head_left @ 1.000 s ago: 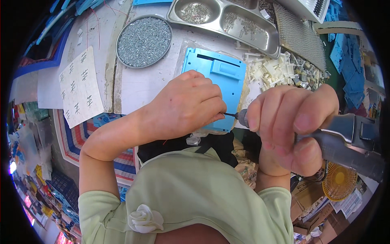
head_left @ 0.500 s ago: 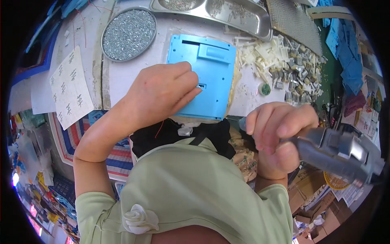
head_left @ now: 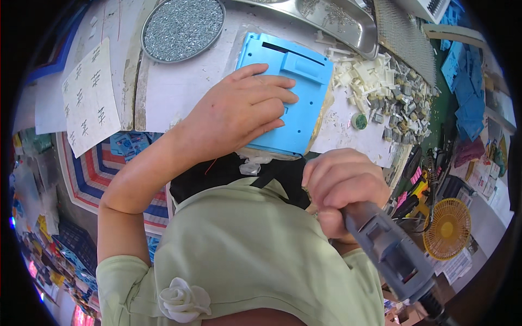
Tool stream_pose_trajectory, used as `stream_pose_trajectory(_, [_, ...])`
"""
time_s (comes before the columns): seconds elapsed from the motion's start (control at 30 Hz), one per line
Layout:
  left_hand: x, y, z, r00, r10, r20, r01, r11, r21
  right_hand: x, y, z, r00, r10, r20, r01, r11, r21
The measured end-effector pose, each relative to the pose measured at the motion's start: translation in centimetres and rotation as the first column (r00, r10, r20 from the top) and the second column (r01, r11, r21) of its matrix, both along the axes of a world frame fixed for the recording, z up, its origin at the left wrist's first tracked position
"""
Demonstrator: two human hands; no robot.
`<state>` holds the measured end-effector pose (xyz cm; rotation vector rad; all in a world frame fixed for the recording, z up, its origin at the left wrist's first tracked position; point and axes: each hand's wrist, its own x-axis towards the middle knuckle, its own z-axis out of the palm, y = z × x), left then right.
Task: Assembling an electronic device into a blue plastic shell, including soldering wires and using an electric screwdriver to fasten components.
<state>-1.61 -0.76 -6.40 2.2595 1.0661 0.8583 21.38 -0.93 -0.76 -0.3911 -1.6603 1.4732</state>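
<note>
A light blue plastic panel (head_left: 310, 117) with small holes, a long slot and a raised block lies on a padded support. My left hand (head_left: 247, 106) rests on its left half, fingers stretched out and apart, covering part of the surface. My right hand (head_left: 348, 176) is wrapped round a dark grey electric screwdriver (head_left: 389, 247) with a cord at its rear end. Its front end points at the panel's near right corner; the fingers hide most of that end, and I cannot tell if the tip touches.
A round dish of small screws (head_left: 184, 30) and a metal tray (head_left: 353, 30) stand beyond the panel. White plastic pieces (head_left: 361, 76) and small metal-and-white parts (head_left: 410, 103) are heaped to the right, beside a green round piece (head_left: 359, 120). A yellow basket (head_left: 447, 228) sits farther right.
My left hand has gone from curled fingers to fingers spread over the panel. My right hand has brought the electric screwdriver left, to the panel's near right corner. The whole view has shifted slightly.
</note>
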Motion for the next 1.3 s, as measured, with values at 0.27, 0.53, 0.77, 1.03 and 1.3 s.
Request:
stream_pose_trajectory(0.27, [-0.2,0.2,-0.6,0.999,-0.004,0.039,0.003,1.000,0.009,-1.0,3.1,0.6,0.983,0.051,-0.178,-0.047,0.998,0.030])
stream_pose_trajectory(0.53, [-0.2,-0.3,-1.5,0.998,0.002,0.060,-0.001,1.000,-0.018,-2.2,3.9,-0.4,0.996,0.089,0.012,-0.089,0.994,0.069])
stream_pose_trajectory(0.77, [-0.3,-0.4,-1.1,0.998,-0.005,0.066,0.009,0.998,-0.064,-1.7,6.2,-0.1,0.997,-0.054,-0.056,0.055,0.998,0.015])
stream_pose_trajectory(1.03, [-0.2,-0.5,-1.0,0.998,0.003,0.057,0.001,0.998,-0.069,-1.7,9.3,-0.2,0.992,0.027,-0.125,-0.022,0.999,0.041])
stream_pose_trajectory(1.3, [-0.3,-0.2,-1.1,0.998,0.008,0.055,-0.002,0.996,-0.092,-3.1,13.2,-1.7,0.992,-0.055,-0.113,0.054,0.998,-0.011])
